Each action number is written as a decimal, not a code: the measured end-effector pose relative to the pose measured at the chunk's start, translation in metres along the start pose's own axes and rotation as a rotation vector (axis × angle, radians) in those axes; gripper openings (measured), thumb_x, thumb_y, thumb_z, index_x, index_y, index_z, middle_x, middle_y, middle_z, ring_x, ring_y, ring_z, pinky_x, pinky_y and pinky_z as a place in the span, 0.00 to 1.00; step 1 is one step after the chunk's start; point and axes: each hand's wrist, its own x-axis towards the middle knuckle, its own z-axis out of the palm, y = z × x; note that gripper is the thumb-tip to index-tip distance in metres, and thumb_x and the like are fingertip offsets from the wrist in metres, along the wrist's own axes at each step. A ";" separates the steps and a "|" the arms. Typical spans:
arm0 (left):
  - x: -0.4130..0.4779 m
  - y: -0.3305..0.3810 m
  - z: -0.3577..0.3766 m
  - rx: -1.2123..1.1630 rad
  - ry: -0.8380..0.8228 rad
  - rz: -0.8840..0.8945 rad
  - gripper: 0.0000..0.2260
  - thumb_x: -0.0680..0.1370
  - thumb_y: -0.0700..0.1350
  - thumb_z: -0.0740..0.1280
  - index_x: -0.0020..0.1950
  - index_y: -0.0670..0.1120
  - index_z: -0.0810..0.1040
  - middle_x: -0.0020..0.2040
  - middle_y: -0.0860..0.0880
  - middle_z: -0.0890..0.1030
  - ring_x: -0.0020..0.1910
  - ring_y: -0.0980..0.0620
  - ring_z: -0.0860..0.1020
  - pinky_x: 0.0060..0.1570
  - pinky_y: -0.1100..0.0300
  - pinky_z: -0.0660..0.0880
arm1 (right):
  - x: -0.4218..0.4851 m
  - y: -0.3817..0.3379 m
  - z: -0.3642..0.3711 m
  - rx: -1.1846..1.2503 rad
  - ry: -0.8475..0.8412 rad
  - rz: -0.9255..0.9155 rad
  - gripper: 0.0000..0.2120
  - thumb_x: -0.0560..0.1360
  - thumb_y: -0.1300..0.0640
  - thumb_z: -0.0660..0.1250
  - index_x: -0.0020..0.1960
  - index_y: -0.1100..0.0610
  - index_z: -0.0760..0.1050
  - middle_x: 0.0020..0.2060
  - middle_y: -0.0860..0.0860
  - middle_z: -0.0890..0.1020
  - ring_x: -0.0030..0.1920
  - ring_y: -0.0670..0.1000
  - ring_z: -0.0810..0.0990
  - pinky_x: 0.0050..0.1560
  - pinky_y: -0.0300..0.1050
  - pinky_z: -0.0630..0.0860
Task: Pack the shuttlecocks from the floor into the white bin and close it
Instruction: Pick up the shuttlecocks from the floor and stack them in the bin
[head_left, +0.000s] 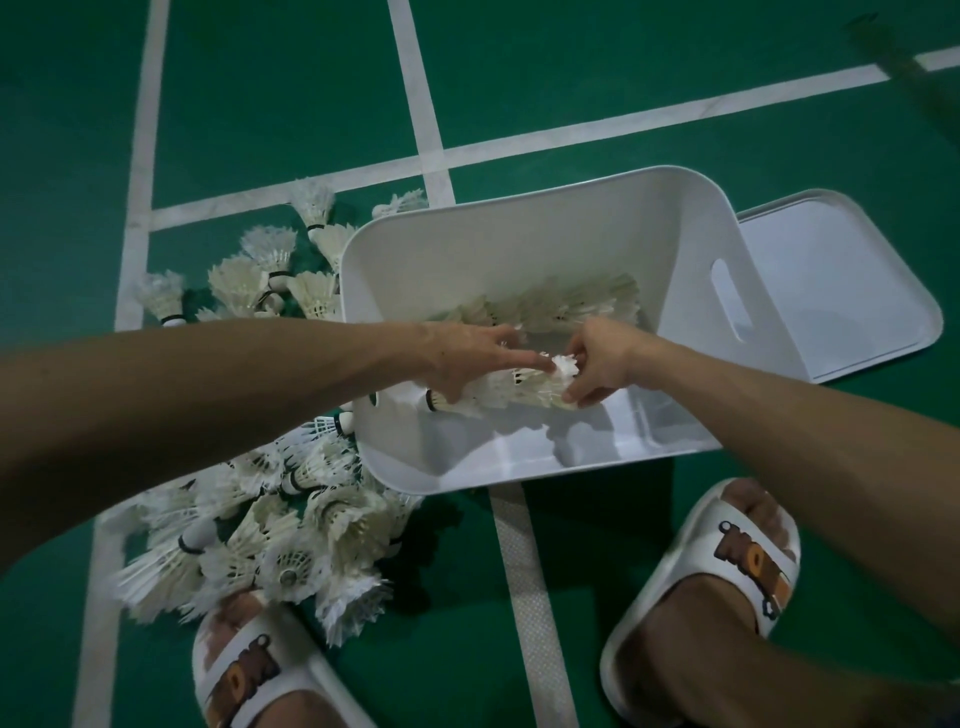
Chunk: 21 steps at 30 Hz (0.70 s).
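Note:
The white bin (524, 228) stands open on the green floor, with a row of shuttlecocks (582, 306) lying along its far inner side. Over the bin's middle, both hands hold a nested stack of shuttlecocks (511, 391) lying sideways. My left hand (467, 358) grips the cork end of the stack with its forefinger stretched along the top. My right hand (597, 364) pinches the feather end. Loose shuttlecocks (270, 545) are heaped on the floor left of the bin, and more of them (260, 275) lie behind my left forearm.
The bin's white lid (841, 291) lies flat on the floor against the bin's right side. My feet in white slippers (727, 582) stand at the near edge, one on each side of a white court line (524, 582).

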 end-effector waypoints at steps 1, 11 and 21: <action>-0.001 0.000 -0.001 0.004 -0.002 0.002 0.51 0.68 0.34 0.73 0.75 0.65 0.44 0.72 0.46 0.56 0.61 0.45 0.71 0.51 0.55 0.74 | 0.002 -0.001 0.001 -0.006 -0.006 -0.006 0.17 0.64 0.63 0.80 0.48 0.70 0.80 0.38 0.60 0.85 0.40 0.58 0.86 0.49 0.55 0.82; -0.004 -0.001 -0.008 -0.023 0.012 0.014 0.47 0.70 0.37 0.73 0.77 0.60 0.48 0.69 0.46 0.62 0.61 0.44 0.71 0.49 0.55 0.71 | 0.002 -0.007 -0.004 -0.085 0.006 -0.092 0.14 0.66 0.61 0.79 0.49 0.61 0.79 0.42 0.55 0.83 0.46 0.54 0.84 0.29 0.34 0.73; -0.039 0.001 -0.027 -0.126 0.173 -0.057 0.27 0.75 0.42 0.70 0.72 0.50 0.67 0.71 0.46 0.67 0.65 0.46 0.70 0.64 0.49 0.71 | -0.043 -0.042 -0.045 -0.350 0.048 -0.042 0.30 0.65 0.51 0.80 0.64 0.57 0.76 0.49 0.52 0.83 0.40 0.49 0.82 0.39 0.39 0.75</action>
